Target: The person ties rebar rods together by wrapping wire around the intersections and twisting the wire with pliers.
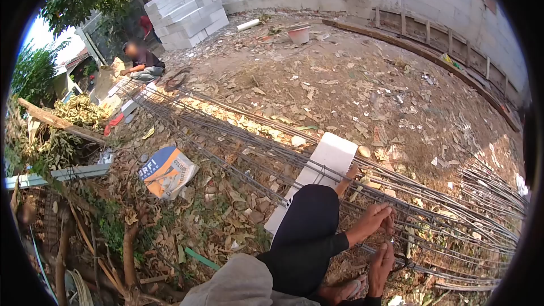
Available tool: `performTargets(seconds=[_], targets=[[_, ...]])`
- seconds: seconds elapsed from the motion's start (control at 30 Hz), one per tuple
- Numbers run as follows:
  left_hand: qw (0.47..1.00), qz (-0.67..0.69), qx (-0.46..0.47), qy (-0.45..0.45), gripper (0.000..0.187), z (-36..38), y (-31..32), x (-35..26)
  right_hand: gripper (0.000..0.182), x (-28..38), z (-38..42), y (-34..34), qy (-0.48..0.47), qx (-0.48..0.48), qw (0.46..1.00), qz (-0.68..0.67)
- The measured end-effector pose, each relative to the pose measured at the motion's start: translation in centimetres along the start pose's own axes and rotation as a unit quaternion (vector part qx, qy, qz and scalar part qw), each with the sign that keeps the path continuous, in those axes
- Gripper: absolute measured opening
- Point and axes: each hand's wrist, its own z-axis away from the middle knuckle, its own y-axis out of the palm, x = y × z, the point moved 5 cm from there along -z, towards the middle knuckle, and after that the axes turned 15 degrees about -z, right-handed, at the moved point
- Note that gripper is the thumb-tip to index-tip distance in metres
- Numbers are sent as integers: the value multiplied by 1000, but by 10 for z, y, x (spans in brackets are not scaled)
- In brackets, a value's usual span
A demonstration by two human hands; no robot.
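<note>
So both hands are down at the rebar cage [226,128], right by the near end of it; the left hand [369,224] has its fingers curled in and bunched up against the bars; the right hand [381,265] is just below that one, fingers bent and tips close together, next to the crossing ties; honestly can't tell if either one is gripping a bar or some thin wire, it's too small to make out.

The cage runs from the far left down to the lower right, over a pale slab [334,152] near the dark-clad knee [313,207]; a bunch of loose rods [490,192] fans out on the right; there's a blue and orange printed sack [167,173] lying on the leafy ground [362,90]; way back, another person [148,63] is crouched by the far end, near a stack of pale blocks [190,20].
</note>
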Motion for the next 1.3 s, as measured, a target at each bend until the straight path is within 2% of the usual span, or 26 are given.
performTargets(seconds=[0.03,0.07,0.17,0.23,0.27,0.3,0.37,0.43,0.53,0.6,0.63,0.7,0.77,0.8,0.9,0.93,1.03,1.07,1.13,1.17,1.2,1.23,1.27,1.3], targets=[[999,37,-18,2,28,1,-1,-5,31,6,0,5,-28,-15,999,23],[997,75,-33,1,28,2,0,-6,29,15,-1,10,6,25,1000,0],[988,143,-60,13,27,4,2,-16,24,6,-10,10,4,47,998,-36],[989,136,-47,43,25,8,10,-41,22,22,-17,12,-126,61,988,71],[990,117,-68,33,22,12,15,-60,21,36,-14,16,-150,39,985,75],[987,135,-74,49,19,12,18,-74,22,35,-18,14,-130,41,989,60],[981,89,-116,128,17,15,20,-127,17,63,-16,15,-38,83,996,4],[970,56,-120,206,22,19,25,-183,12,70,-19,6,-165,61,983,56],[940,-41,-144,306,25,23,46,-240,10,109,-12,-7,-218,37,967,130],[903,-95,-141,395,26,25,46,-275,13,106,-17,-33,-237,29,948,212],[899,-111,-137,401,26,23,46,-285,14,105,-17,-47,-246,25,935,255],[889,-139,-138,414,26,20,48,-293,20,112,-11,-65,-236,27,946,223],[894,-154,-145,395,27,16,50,-286,23,121,-3,-71,-250,50,955,149],[903,-142,-141,381,27,11,47,-281,25,136,6,-75,-178,60,962,200],[925,-106,-144,336,29,3,27,-280,23,106,8,-106,-231,-12,901,367],[931,-93,-146,321,30,1,22,-280,22,103,18,-112,-249,-76,881,395],[944,-119,-134,278,32,2,28,-271,22,86,24,-111,-189,-38,926,326],[943,-117,-144,276,32,-1,24,-270,21,74,25,-111,-231,-35,929,286],[942,-109,-163,272,32,-11,4,-272,20,71,32,-116,-216,-30,922,318],[956,-82,-126,252,32,-18,-9,-273,19,70,37,-120,-210,-28,919,334],[967,-54,-88,232,32,-23,-21,-276,12,58,41,-132,-128,-50,939,317],[976,-26,-52,211,32,-28,-30,-275,10,53,45,-134,-115,-38,953,277],[975,-30,-86,201,30,-25,-23,-271,10,50,48,-134,-102,-24,966,236],[980,-12,-71,185,30,-31,-30,-268,12,47,53,-131,-89,-12,977,195]])
